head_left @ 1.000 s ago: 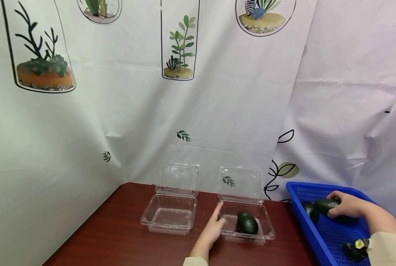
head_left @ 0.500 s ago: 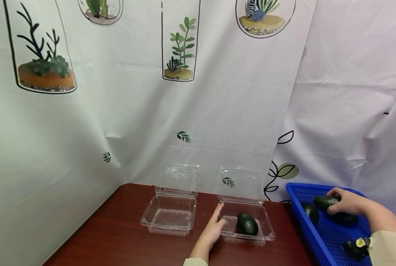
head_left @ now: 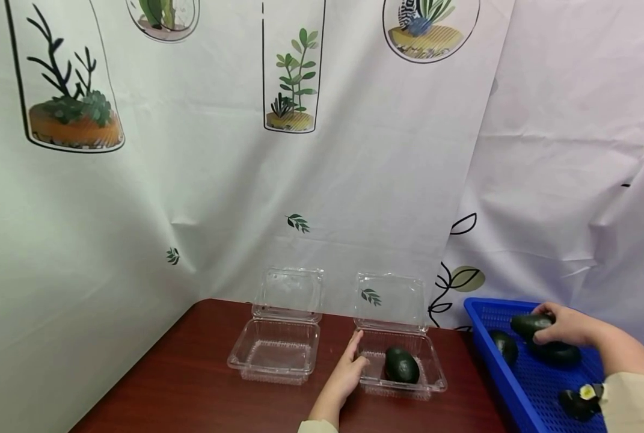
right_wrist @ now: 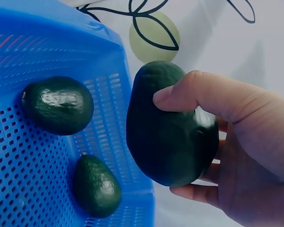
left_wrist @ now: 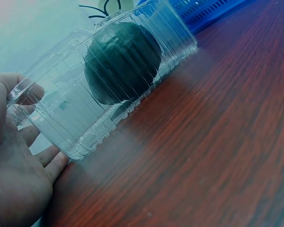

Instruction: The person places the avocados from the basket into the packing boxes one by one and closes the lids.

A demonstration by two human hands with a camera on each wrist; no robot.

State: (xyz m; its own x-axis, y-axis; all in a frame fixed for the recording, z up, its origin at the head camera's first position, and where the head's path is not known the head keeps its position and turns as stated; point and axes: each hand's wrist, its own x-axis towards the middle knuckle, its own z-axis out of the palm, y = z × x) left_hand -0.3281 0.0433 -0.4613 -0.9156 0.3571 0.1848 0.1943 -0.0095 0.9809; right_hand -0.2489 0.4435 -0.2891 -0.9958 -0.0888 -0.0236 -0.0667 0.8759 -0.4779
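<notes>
Avocado (head_left: 525, 326), lower right, is filling your grasping right hand (head_left: 565, 328); your straight-fingered left hand (head_left: 346, 371) is touching the occupied container (head_left: 389, 383), probably steadying it.

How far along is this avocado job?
Early, it seems. Done: one avocado sits in the right container. In hand: the right hand holds another avocado; the left hand grips that container. Apparently left: two avocados show in the blue basket, the left container has none, and both lids stand open.
</notes>
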